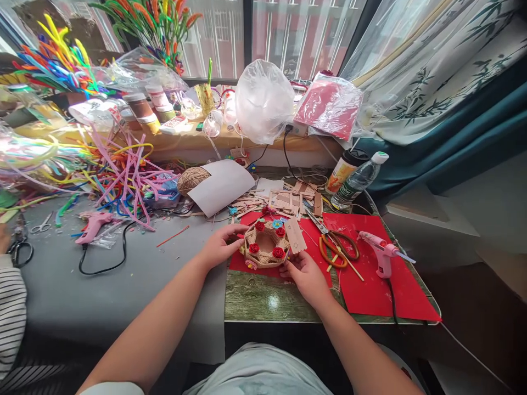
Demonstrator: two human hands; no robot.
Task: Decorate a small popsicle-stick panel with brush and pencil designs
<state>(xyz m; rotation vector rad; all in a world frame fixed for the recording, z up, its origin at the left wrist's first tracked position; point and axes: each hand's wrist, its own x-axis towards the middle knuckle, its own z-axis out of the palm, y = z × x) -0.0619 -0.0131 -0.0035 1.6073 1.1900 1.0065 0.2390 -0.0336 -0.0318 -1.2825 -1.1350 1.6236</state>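
A round twine-wrapped basket point(267, 263) with red roses and small blue, pink and yellow flowers is at the front middle, over a red sheet. My left hand point(222, 245) holds its left side, fingers closed on the rim. My right hand point(304, 274) grips the lower right side, fingertips partly hidden beneath it. A small tan tag point(295, 236) with a scalloped end stands at the basket's right edge, just above my right hand. Scissors with orange-brown handles point(338, 249) lie right of the basket.
A pink glue gun point(383, 253) rests on a red sheet point(358, 291) at right. Behind are wooden sticks point(284, 202), white paper point(222, 186), twine point(192, 180) and a water bottle point(358, 181). Another pink glue gun point(94, 226) lies left. A person's striped sleeve point(11, 312) shows far left.
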